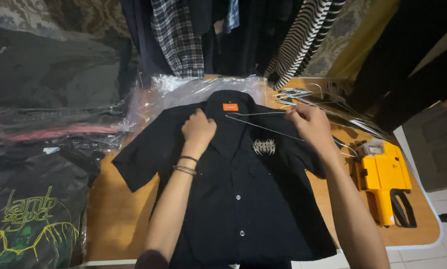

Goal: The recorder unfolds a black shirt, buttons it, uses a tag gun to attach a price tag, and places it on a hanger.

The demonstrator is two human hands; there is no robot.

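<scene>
Black shirt (243,199) flat under both hands: left hand (198,128) pinching its collar, right hand (309,123) gripping wire hanger (263,122).

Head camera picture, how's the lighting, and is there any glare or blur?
Head view: dim overall, so the black shirt loses most of its fold detail; glare whitens the plastic bag above the collar; the wire hanger in the right hand looks thin but sharp; the left hand on the collar is in focus; edges bend slightly from the wide lens.
</scene>
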